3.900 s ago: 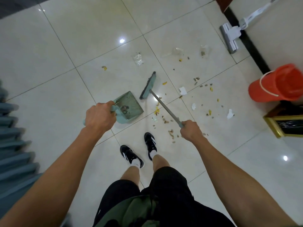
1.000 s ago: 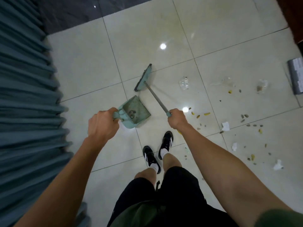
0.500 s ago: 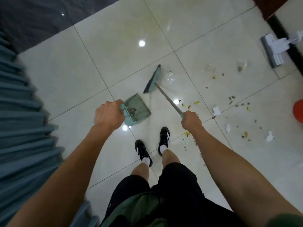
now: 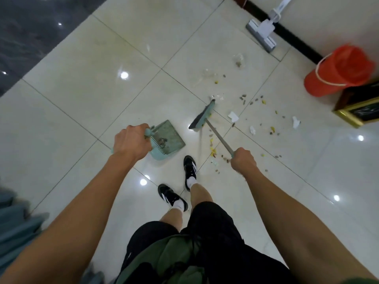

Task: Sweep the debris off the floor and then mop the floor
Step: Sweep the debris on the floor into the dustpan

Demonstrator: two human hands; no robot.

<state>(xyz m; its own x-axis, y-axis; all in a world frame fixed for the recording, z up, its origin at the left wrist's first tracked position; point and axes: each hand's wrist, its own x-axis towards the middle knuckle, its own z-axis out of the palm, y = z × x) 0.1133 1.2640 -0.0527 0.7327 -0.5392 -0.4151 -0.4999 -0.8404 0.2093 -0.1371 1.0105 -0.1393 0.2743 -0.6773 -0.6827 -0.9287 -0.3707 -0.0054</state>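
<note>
Your left hand (image 4: 132,142) is curled round the handle of the teal dustpan (image 4: 167,140), which sits just ahead of and to the right of that hand, its tray holding a small clump of dirt near the comb teeth. Your right hand (image 4: 243,160) grips the end of the broom (image 4: 207,119) handle; the shaft runs up and to the left from your fist to the teal brush head, which lies to the right of the dustpan and apart from it.

The debris (image 4: 258,111) is scattered on the pale tiled floor (image 4: 82,85) mostly beyond and to the right of the broom head: small brown and yellow bits, white paper scraps (image 4: 233,116) and crumpled clear wrappers (image 4: 239,60) farther off. A second trail of yellow and brown bits (image 4: 213,150) lies beside the broom shaft, just left of your right hand and near your forward black shoe (image 4: 189,168).

The flat mop (image 4: 261,35) rests against the wall at the upper right, well apart from both hands, its head on the floor. An orange bucket (image 4: 338,73) stands to the right of it, next to a gold-framed dark object (image 4: 363,109). Blue-grey folds of fabric (image 4: 18,222) show at the lower left.
</note>
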